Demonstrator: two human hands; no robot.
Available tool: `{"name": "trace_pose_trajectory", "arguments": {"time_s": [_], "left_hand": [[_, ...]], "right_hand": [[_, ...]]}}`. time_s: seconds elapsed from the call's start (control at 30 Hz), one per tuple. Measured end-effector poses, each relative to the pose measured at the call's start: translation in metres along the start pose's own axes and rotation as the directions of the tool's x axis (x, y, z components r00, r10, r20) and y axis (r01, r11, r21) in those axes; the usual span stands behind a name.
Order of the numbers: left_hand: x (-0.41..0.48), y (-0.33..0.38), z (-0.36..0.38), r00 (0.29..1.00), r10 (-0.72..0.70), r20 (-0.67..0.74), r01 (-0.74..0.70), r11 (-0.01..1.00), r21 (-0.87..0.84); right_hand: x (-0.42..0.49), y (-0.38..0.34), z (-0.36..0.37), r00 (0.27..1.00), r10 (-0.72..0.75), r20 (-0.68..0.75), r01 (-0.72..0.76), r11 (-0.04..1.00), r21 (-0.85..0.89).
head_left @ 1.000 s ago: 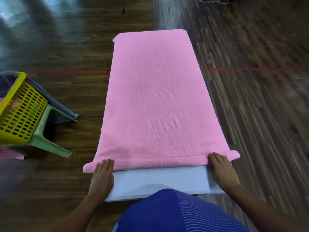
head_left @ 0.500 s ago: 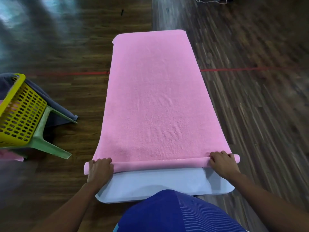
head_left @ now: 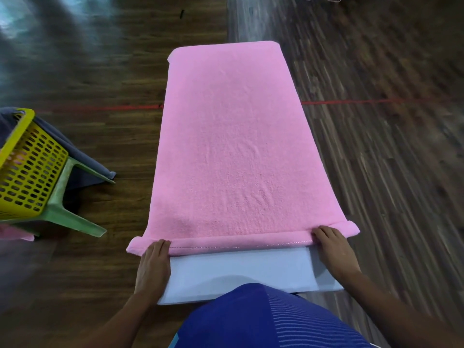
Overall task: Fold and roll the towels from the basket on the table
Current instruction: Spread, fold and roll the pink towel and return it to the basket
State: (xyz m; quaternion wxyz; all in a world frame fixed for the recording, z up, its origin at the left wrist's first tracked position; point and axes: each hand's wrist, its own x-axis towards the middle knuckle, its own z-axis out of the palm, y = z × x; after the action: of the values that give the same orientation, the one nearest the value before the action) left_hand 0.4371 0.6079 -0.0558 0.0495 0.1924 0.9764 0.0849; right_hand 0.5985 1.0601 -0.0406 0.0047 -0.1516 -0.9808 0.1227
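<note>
Head view: where is the towel [head_left: 233, 146]?

Pink, spread flat along the table [head_left: 241, 271], covering it to the far end. Only a bare white strip of table shows, nearest the person.

And the near edge?

Turned over into a thin roll [head_left: 241, 243] lying across the table, with a stitched hem showing on top. Its two ends stick out past the table's sides.

How does the left hand [head_left: 153, 264] hold it?

It doesn't grasp. The fingers are straight and together, tips resting on the roll near its left end. The palm is down over the table's left edge and the forearm runs back toward the body.

The right hand [head_left: 335, 249]?

Much the same. It lies palm down on the bare table, fingers close together and slightly bent, tips pressing the roll near its right end. No finger closes round the towel that I can see, and the thumb is hidden.

Both hands level?

Roughly. The right is a little farther forward, and each sits just inside a roll end.

What else is around?

A blue shirt [head_left: 263, 320] fills the bottom edge. Off to the left, well apart from the table, a yellow basket [head_left: 27, 167] sits on a green stool [head_left: 62, 209], with a grey cloth [head_left: 82, 156] hanging over its far side. The dark wood floor [head_left: 376, 172] is crossed by a red line [head_left: 351, 102] that meets the towel on both sides.
</note>
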Motion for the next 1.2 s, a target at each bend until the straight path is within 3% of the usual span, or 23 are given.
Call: {"name": "trace_pose_trajectory", "arguments": {"time_s": [0.17, 0.3, 0.4, 0.53, 0.67, 0.83, 0.93, 1.2], "left_hand": [[0.019, 0.002, -0.020, 1.000, -0.006, 0.022, 0.007, 0.999, -0.044], [0.020, -0.002, -0.027, 0.996, 0.059, 0.064, -0.061, 0.998, 0.028], [0.023, -0.003, -0.023, 0.999, 0.019, 0.035, -0.022, 0.996, 0.091], [0.027, 0.004, -0.022, 0.997, -0.062, -0.054, 0.067, 0.994, 0.085], [0.021, 0.001, -0.011, 0.998, -0.057, -0.024, 0.055, 0.996, -0.064], [0.010, -0.018, -0.005, 0.998, 0.020, 0.064, -0.018, 0.999, -0.030], [0.015, -0.019, -0.010, 0.997, -0.016, 0.070, 0.021, 0.997, -0.069], [0.030, -0.006, -0.034, 0.994, -0.005, 0.111, 0.002, 1.000, 0.027]], "right_hand": [[0.014, 0.002, -0.011, 0.995, 0.045, 0.094, -0.042, 0.998, -0.037], [0.021, -0.002, -0.019, 0.948, 0.123, 0.294, -0.083, 0.986, -0.144], [0.023, -0.002, -0.015, 0.964, 0.178, 0.198, -0.147, 0.976, -0.162], [0.018, 0.004, -0.003, 0.995, 0.095, -0.014, -0.096, 0.979, -0.177], [0.009, 0.005, 0.005, 0.999, 0.040, -0.007, -0.040, 0.992, -0.119], [0.002, 0.011, 0.009, 0.999, 0.031, 0.015, -0.028, 0.984, -0.176], [0.013, 0.016, 0.006, 0.999, 0.053, 0.005, -0.052, 0.986, -0.158], [0.027, 0.007, -0.019, 0.964, 0.148, 0.220, -0.081, 0.955, -0.284]]}}
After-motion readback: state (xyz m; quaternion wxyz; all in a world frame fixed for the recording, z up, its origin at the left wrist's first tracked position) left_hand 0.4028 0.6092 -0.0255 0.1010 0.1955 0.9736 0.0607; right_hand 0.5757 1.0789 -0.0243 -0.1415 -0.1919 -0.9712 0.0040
